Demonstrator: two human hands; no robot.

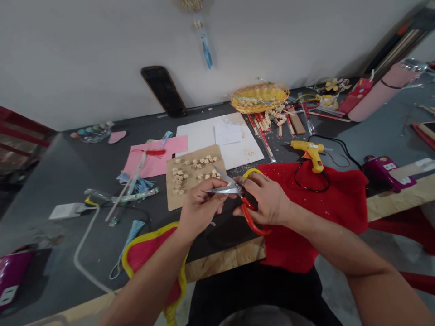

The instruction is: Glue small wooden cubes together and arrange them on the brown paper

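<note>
My right hand is wrapped round a pair of scissors with red handles. The blades stand apart and point left. Close in front of them, the fingers of my left hand are pinched together, with one blade crossing over the fingertips. Whatever lies in that pinch is too small or too hidden to name. Just beyond both hands is a brown sheet of card, on which several small beige folded pieces lie in rows. Under my right forearm spreads a red cloth.
A yellow glue gun lies on the right with its black cord. Behind are a white board, a wicker basket and a phone against the wall. Blue tassels and pink paper lie left; a pink bottle stands right.
</note>
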